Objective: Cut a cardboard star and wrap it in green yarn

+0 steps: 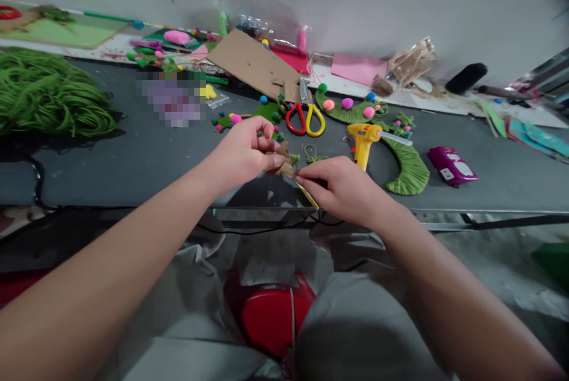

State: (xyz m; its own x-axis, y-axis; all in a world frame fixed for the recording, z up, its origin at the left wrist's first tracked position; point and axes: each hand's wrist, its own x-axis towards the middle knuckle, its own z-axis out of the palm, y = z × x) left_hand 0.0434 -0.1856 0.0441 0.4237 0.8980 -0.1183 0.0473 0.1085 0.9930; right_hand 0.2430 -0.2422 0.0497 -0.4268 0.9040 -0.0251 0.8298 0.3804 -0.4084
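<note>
The small brown cardboard piece (279,167), with green yarn (294,159) wound at its right end, is held between both hands near the front edge of the dark grey table (173,159); bare tabletop spreads left of the hands, towards the heap of green yarn (48,93); beyond them, red-and-yellow-handled scissors (304,92) hem the space in, as do the yellow glue gun (365,138) and yarn-wrapped crescent (408,170) to the right; the cardboard's long axis appears to run roughly left to right, its yarn-wound end towards the right hand (344,188); the left hand (240,153) pinches the cardboard between thumb and fingers; the right thumb and forefinger are pressed together beside the yarn, though what they pinch is too small to tell.
</note>
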